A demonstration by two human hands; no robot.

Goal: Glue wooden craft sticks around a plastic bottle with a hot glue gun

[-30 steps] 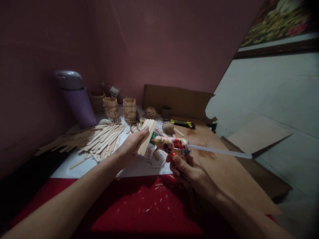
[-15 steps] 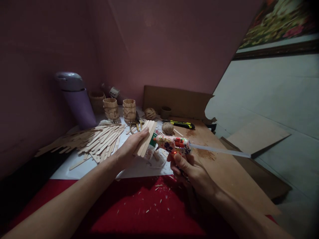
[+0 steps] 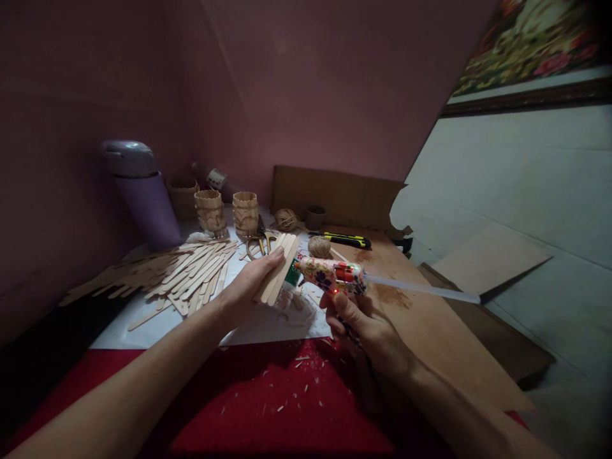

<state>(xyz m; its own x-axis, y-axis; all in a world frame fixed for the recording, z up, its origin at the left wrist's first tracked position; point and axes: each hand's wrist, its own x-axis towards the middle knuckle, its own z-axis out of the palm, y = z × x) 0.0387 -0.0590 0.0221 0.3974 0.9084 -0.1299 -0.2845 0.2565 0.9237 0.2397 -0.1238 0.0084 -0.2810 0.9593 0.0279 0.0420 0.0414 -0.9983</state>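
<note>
Several flat craft sticks (image 3: 282, 271), side by side, are gripped in my left hand (image 3: 251, 280), thumb on the near face. Behind them a green patch (image 3: 293, 274) shows; how it joins the sticks is hidden. My right hand (image 3: 356, 319) is wrapped round the handle of a flower-patterned hot glue gun (image 3: 329, 274), its small red light lit. The nozzle points left, close to the edge of the sticks; whether it touches I cannot tell. A long clear glue stick (image 3: 425, 288) juts from the gun's back.
Loose craft sticks (image 3: 191, 274) lie heaped on white paper (image 3: 115, 331) at left. Behind stand stick-covered cups (image 3: 245, 215), a purple bottle (image 3: 146, 207), scissors (image 3: 258, 245), twine balls (image 3: 319, 247) and a yellow-black cutter (image 3: 347, 240). Wood scraps litter the red cloth (image 3: 268, 408); a brown board (image 3: 430, 344) lies right.
The view has shifted slightly, so the background sits a little further left. Both hands keep their grips; the glue gun's nozzle stays beside the sticks.
</note>
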